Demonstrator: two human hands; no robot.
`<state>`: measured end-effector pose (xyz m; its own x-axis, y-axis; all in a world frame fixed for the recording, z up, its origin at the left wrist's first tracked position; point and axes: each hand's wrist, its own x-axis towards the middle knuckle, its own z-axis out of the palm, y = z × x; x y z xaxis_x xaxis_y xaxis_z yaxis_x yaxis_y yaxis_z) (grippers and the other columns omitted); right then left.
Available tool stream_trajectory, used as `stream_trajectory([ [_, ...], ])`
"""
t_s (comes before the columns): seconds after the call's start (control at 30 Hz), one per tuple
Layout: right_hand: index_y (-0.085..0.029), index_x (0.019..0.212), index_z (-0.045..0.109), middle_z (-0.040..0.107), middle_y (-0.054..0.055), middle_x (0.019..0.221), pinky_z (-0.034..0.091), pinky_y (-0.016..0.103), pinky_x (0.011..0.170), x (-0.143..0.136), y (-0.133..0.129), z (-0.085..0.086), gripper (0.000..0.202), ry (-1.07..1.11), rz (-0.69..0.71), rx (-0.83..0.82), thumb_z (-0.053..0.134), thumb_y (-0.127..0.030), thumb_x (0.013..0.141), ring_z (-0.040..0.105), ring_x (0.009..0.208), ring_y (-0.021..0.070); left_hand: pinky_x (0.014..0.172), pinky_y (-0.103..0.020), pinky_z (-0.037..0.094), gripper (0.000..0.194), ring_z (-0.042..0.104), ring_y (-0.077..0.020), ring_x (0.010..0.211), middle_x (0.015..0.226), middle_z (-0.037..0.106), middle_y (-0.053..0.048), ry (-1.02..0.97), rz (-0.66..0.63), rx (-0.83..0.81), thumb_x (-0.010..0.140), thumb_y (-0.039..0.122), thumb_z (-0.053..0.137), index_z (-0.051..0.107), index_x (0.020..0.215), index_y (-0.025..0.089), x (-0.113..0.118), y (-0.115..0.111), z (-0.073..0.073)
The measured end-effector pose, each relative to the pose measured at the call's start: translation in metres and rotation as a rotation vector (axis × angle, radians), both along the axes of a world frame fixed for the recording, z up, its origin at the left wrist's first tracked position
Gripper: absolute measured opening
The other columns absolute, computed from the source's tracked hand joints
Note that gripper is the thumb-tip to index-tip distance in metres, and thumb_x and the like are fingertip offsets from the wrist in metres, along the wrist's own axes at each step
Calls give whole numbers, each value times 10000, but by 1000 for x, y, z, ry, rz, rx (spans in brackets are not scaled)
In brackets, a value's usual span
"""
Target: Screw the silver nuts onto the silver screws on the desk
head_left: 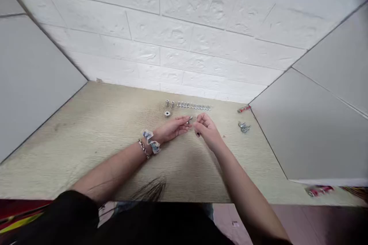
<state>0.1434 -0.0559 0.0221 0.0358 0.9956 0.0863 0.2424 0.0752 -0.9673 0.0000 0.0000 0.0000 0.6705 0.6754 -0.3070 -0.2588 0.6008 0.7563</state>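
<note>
My left hand reaches in from the left, with a patterned scrunchie and a chain bracelet at the wrist. Between its thumb and fingers is a small shiny metal piece, too small to name. Close beside it, my right hand has its fingers curled into a pinch; whatever they hold is hidden. Just beyond the hands, a row of small silvery metal parts lies on the wooden tabletop. Two ribbed metal cylinders and a round metal piece with a dark hole are left of that row.
A small pile of metal parts lies at the right, with a red cylindrical item behind it. Another red item is near the front right edge. A white brick-patterned wall and grey side panels enclose the tabletop.
</note>
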Motion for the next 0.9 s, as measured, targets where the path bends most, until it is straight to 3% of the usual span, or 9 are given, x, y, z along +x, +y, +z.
stream_trajectory([
  [0.13, -200, 700, 511, 547, -19, 630, 382, 251, 607, -1, 0, -9, 384, -213, -97, 10, 412, -557, 802, 497, 624, 134, 610, -136, 453, 238, 556, -23, 586, 727, 640, -9, 54, 12, 147, 680, 248, 715, 647, 863, 112, 3, -2, -2],
  [0.23, -190, 813, 631, 660, 41, 802, 411, 291, 723, 1, 1, -11, 513, -230, -39, -65, 306, -586, 838, 580, 789, 185, 611, -178, 435, 300, 545, -48, 595, 720, 644, -6, 135, 35, 377, 628, 280, 741, 654, 859, 109, 6, -4, -3],
  [0.37, -176, 788, 669, 676, 58, 786, 414, 307, 729, 4, 4, -13, 571, -276, -40, -139, 314, -621, 820, 599, 806, 216, 669, -243, 440, 326, 569, -106, 677, 752, 653, -18, 264, 74, 620, 614, 309, 731, 650, 868, 121, 10, -8, -5],
  [0.53, -176, 784, 637, 658, 38, 773, 401, 289, 708, 4, 7, -18, 486, -247, -25, -60, 343, -559, 835, 576, 778, 191, 645, -257, 441, 290, 554, -120, 661, 700, 627, -9, 417, 187, 790, 596, 320, 729, 625, 792, 134, 9, -9, -9],
  [0.67, -192, 675, 542, 600, 8, 692, 373, 262, 641, 4, 9, -20, 376, -252, -39, -56, 389, -499, 829, 520, 692, 153, 630, -245, 434, 282, 547, -109, 639, 684, 624, -4, 418, 225, 765, 629, 316, 698, 635, 839, 138, 8, -8, -8],
  [0.9, -208, 738, 490, 502, -35, 609, 337, 241, 547, 4, 10, -23, 242, -154, 3, -68, 458, -440, 797, 424, 544, 114, 552, -207, 411, 340, 499, -65, 525, 574, 595, 6, 265, 142, 442, 615, 436, 700, 656, 715, 114, 5, -2, -1],
])
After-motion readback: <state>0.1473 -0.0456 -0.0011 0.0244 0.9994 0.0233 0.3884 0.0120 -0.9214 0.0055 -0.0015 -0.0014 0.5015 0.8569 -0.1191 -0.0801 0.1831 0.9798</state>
